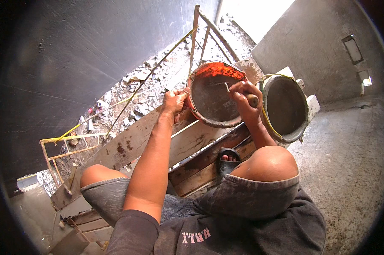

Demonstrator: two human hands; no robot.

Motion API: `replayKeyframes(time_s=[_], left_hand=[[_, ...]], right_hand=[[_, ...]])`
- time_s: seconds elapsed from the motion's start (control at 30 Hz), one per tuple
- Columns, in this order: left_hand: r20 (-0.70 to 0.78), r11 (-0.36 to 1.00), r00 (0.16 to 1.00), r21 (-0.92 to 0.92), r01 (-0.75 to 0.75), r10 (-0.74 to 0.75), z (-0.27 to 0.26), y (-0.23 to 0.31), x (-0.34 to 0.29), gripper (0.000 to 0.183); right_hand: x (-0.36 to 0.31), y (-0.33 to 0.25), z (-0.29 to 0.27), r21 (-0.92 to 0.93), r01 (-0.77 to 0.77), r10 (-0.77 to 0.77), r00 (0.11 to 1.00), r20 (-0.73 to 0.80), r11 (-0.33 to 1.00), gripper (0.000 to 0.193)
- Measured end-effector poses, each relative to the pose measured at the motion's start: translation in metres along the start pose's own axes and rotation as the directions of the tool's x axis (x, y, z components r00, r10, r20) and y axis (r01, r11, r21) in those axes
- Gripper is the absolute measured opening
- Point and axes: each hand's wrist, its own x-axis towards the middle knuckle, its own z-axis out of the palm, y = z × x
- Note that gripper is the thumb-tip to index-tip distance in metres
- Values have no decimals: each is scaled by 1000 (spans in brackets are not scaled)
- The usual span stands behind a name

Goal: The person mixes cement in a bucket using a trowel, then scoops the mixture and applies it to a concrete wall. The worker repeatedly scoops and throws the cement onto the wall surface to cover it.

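Left hand (176,102) pinched orange bucket (219,70) at rim; right hand (247,95) gripped wooden-handled tool (252,100). Risk judged: slack left grip could have tipped bucket, spilling grey mix (213,102) onto planks (196,139).

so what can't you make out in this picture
All in the head view:
Working end of the wooden-handled tool in the right hand: hard to separate from the grey mix in the orange bucket.
Orange bucket's underside: hidden by the bucket itself.
Right elbow: hidden behind the right knee.
Left foot: out of sight; whether a leg or the left forearm hides it is unclear.
Bright area at the top edge: washed out by glare.
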Motion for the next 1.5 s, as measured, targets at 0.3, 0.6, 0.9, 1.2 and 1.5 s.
replayKeyframes(time_s=[0.3, 0.6, 0.9, 1.2, 1.5], left_hand=[[9, 1000, 1000, -23, -17, 17, 1, -1, 0, 24], [-16, 1000, 1000, -9, 20, -20, -1, -8, 6, 19], [-52, 996, 999, 86, -2, 7, -1, -6, 10, 23], [-44, 995, 999, 96, -20, 24, -2, -5, 7, 24], [-36, 998, 999, 52, -26, 28, 1, 1, 0, 28]], right_hand=[[-39, -62, -24, 112, -185, 166, 973, 160, 976, 8], [34, -153, -28, 82, -213, 186, 949, 253, 974, 20], [-4, -47, 0, 77, -200, 189, 974, 128, 977, 10], [47, -41, 21, 401, -55, 113, 986, -122, 914, 12], [26, -3, 7, 261, -132, 169, 977, -127, 956, 6]])
